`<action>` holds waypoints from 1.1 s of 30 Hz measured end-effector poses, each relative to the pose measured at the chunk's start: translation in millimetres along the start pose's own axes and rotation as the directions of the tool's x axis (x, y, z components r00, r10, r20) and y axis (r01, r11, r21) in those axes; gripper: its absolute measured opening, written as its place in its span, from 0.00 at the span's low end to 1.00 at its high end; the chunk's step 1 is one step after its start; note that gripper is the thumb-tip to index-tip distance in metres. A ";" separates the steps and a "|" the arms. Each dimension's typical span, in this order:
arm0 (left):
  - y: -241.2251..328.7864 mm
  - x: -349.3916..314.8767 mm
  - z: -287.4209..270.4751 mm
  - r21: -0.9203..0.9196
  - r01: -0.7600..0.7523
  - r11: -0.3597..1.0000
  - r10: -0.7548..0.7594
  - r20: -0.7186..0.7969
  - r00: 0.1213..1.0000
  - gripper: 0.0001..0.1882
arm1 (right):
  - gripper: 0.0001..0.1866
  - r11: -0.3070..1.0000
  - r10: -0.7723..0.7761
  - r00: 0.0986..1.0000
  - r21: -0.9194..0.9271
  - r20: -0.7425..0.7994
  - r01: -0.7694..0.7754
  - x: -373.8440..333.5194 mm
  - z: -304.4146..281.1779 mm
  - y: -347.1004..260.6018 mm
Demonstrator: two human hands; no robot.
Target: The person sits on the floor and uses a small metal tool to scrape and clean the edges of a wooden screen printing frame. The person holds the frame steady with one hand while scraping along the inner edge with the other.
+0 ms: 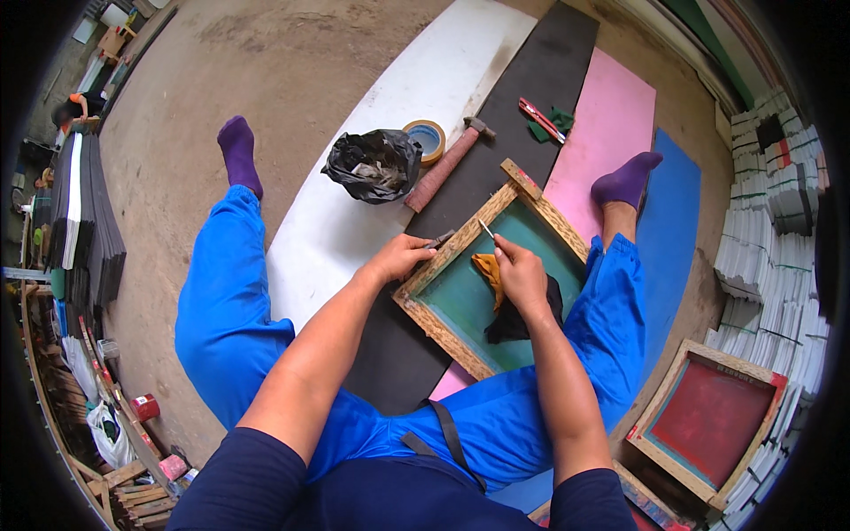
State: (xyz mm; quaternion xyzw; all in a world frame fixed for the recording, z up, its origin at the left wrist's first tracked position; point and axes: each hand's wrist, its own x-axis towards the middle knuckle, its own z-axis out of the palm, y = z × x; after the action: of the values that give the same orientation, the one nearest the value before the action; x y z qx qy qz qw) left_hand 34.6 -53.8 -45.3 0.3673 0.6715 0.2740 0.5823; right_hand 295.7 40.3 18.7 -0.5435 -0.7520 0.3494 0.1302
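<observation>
A wooden screen-printing frame [453, 343] with green mesh lies slanted between my legs. At its left rail, my left hand [400, 260] is closed on a small dark metal tool [439, 239], whose kind I cannot make out. Over the mesh, my right hand [521, 276] grips a thin metal rod-like tool [486, 228], its tip pointing up and left toward the upper-left rail; its handle is hidden in my fist. An orange cloth [488, 276] and a black cloth [509, 325] lie on the mesh, partly behind my right hand and forearm.
Beyond the frame are a hammer [450, 164] with a wrapped handle, a tape roll [427, 142], a black plastic bag [372, 165] and a red cutter knife [542, 120], on coloured foam sheets [611, 115]. Another frame [708, 416] and stacked bundles [775, 230] stand right.
</observation>
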 end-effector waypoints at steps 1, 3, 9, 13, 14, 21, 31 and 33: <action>0.2 -0.5 0.5 -0.003 0.003 1.000 -0.003 -0.003 1.000 0.29 | 0.18 0.994 0.010 1.000 -0.109 0.008 -0.009 -3.2 -1.9 -3.2; 0.7 -1.2 0.2 -0.010 -0.006 1.000 0.006 -0.005 1.000 0.29 | 0.17 0.985 -0.014 1.000 -0.174 0.015 0.016 -6.0 -5.2 -13.3; 20.8 -11.1 -0.1 -0.046 0.032 0.998 -0.030 0.040 0.999 0.30 | 0.16 0.942 -0.032 0.999 -0.332 0.030 0.040 -7.1 -7.1 -24.4; 18.3 -12.7 -1.6 -0.074 0.032 0.997 -0.030 0.034 0.999 0.29 | 0.17 0.905 -0.076 0.997 -0.418 0.022 0.078 -9.4 -2.3 -31.8; 17.7 -11.7 -1.7 -0.070 0.037 0.997 -0.035 0.036 0.999 0.28 | 0.18 0.903 -0.069 0.997 -0.423 0.038 0.079 -9.1 -1.3 -32.1; 8.1 -4.3 4.0 -0.056 -0.030 0.998 0.031 0.018 0.999 0.26 | 0.24 0.837 0.128 0.979 -0.547 0.156 -0.022 -5.2 3.9 -64.0; 6.1 0.8 2.2 0.028 -0.021 0.999 0.021 -0.004 1.000 0.27 | 0.18 0.996 0.060 0.997 0.067 0.052 -0.064 -5.9 9.9 -10.6; -2.7 6.5 2.5 -0.001 -0.030 1.000 0.030 0.005 1.000 0.27 | 0.18 0.966 0.035 0.999 0.256 0.039 -0.044 -2.8 21.0 11.4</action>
State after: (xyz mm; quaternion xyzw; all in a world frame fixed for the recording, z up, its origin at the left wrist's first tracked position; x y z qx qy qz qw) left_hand 36.2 -50.3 -51.6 0.3775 0.6644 0.2822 0.5800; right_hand 292.9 31.6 -3.6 -0.5308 -0.6915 0.4557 0.1797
